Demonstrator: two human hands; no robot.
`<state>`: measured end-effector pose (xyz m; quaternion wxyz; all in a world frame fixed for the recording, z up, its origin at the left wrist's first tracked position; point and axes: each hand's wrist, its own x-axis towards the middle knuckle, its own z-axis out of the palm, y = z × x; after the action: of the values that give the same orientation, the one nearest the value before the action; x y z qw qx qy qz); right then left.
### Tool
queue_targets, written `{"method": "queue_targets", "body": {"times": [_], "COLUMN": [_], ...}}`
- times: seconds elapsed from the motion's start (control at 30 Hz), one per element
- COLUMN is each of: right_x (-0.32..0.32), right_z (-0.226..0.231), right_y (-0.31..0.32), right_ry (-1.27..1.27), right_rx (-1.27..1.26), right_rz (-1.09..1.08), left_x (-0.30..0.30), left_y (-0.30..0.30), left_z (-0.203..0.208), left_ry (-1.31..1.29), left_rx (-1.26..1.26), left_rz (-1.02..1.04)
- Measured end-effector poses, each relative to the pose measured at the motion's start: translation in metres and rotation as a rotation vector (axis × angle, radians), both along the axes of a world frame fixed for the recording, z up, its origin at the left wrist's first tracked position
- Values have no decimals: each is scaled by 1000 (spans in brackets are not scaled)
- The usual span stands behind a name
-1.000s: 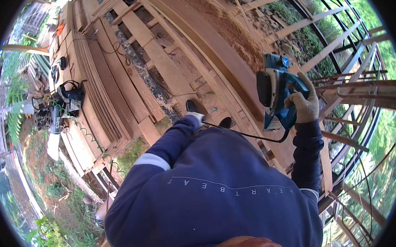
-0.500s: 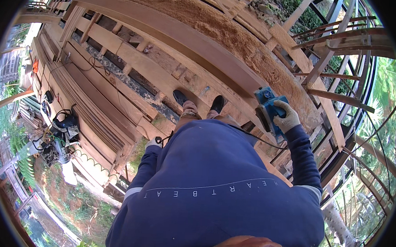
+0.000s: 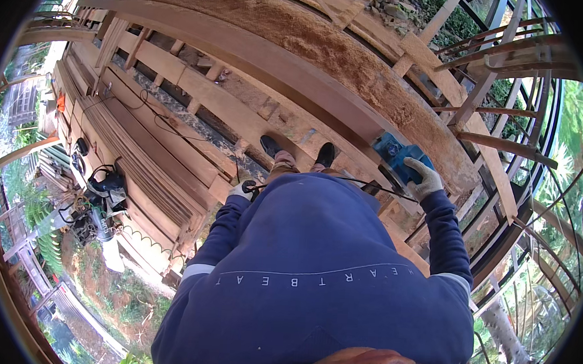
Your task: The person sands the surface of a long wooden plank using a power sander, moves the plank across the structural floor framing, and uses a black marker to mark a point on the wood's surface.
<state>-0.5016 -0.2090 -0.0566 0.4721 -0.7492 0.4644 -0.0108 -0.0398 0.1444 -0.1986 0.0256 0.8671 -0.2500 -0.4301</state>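
My right hand (image 3: 425, 180), in a pale work glove, is closed round the rear handle of a teal power tool (image 3: 398, 154). The tool sits at the near end of a long brown wooden beam (image 3: 296, 87), top side up; whether its base touches the wood I cannot tell. Beside my left hip, my left hand (image 3: 241, 191), gloved too, is closed on a black power cord (image 3: 390, 190). That cord passes in front of my body toward the tool, partly hidden by my blue sweatshirt (image 3: 314, 249).
Orange sawdust (image 3: 350, 60) lies along the beam's far side. Stacked boards (image 3: 142, 134) are on the left, with another dark power tool (image 3: 107, 185) and tangled cords near them. Slatted planks with gaps surround my shoes (image 3: 326, 154). Metal and wooden framing (image 3: 504, 147) stands at right.
The power tool has turned from tilted, with its underside edge showing, to level at the beam's end. My left hand has come up slightly, showing more of the cord.
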Motion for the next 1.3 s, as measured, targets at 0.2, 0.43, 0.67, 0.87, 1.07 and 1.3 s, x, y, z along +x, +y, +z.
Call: {"method": "queue_targets", "body": {"times": [0.2,0.43,0.67,0.87,1.07,1.3], "right_x": [3,39,72,93,121,164], "right_z": [-19,-17,-9,-10,-10,-5], "right_y": [-5,-25,-33,-40,-47,-55], "right_ry": [-58,-84,-87,-112,-73,-57], "right_rx": [25,-22,21,-6,0,-11], "right_rz": [1,73,70,109,144,165], "left_x": [1,13,11,17,19,56], "left_y": [-1,18,20,51,11,41], "left_z": [-2,-30,-32,-58,-8,-63], "left_ry": [-1,-21,-54,-35,38,164], "left_rx": [-73,-54,-67,-9,-42,-180], "left_rz": [71,156,251,315,353,507]}}
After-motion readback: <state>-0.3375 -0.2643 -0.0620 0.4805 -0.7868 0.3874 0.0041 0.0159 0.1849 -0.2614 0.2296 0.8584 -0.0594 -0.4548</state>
